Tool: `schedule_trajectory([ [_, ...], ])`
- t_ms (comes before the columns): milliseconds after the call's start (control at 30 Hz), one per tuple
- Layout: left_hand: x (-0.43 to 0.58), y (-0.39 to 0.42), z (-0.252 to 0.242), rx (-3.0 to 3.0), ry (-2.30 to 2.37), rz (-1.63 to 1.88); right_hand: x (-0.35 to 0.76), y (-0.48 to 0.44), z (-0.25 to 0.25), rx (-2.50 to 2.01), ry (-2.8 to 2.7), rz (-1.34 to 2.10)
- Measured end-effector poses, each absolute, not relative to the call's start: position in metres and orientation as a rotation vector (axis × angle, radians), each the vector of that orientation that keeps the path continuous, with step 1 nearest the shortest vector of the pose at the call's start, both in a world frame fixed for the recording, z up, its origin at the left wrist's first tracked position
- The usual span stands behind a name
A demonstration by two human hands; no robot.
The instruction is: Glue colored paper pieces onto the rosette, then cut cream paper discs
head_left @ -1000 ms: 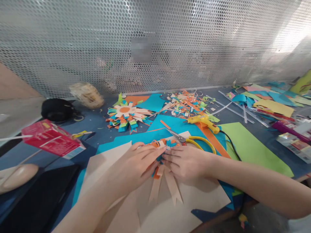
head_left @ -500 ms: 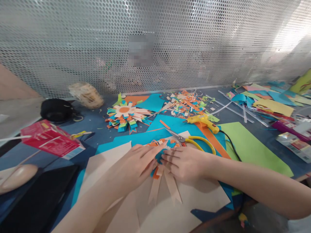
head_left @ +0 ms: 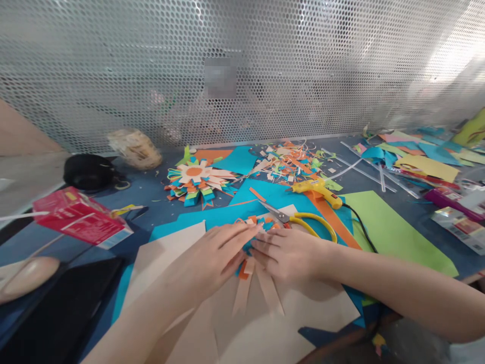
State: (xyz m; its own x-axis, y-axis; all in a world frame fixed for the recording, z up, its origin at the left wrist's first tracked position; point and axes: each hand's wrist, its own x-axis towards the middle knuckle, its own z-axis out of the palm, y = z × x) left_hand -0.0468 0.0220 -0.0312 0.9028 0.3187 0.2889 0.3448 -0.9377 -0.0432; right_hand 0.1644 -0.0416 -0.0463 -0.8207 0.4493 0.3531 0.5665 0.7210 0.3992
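A paper rosette (head_left: pixel 248 268) in blue, orange and cream lies on cream sheets (head_left: pixel 265 328), its two notched tails pointing toward me. My left hand (head_left: pixel 220 253) is closed over its left side, and my right hand (head_left: pixel 284 253) presses it from the right, fingers together. Between them they hide most of its middle. Just beyond my right hand lie scissors (head_left: pixel 282 216) with yellow handles, blades apart. A yellow glue gun (head_left: pixel 318 191) rests behind the scissors. Further back sits another paper rosette (head_left: pixel 195 174) with an orange centre.
Paper scraps (head_left: pixel 290 162) are heaped near the perforated metal panel (head_left: pixel 265 65). A red drink carton (head_left: pixel 81 217), a mouse (head_left: pixel 30 278) and a black flat object (head_left: pixel 64 308) lie at left. Green paper (head_left: pixel 397 232), glue sticks (head_left: pixel 382 177) and coloured sheets (head_left: pixel 428 164) are at right.
Both hands stay on the rosette with only a slight shift. My left fingers lie a little flatter over its top. Everything else remains in place.
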Motion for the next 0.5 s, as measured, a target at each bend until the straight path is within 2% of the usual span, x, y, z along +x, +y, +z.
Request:
schedule_trajectory([
  [333,-0.055,0.026,-0.034,-2.929,-0.541,-0.509,0.165,-0.039,-0.044,-0.899,-2.639,-0.753],
  [500,-0.052,0.023,-0.025,-2.957,-0.548,-0.687,0.165,-0.041,-0.044,-0.97,-2.674,-0.713],
])
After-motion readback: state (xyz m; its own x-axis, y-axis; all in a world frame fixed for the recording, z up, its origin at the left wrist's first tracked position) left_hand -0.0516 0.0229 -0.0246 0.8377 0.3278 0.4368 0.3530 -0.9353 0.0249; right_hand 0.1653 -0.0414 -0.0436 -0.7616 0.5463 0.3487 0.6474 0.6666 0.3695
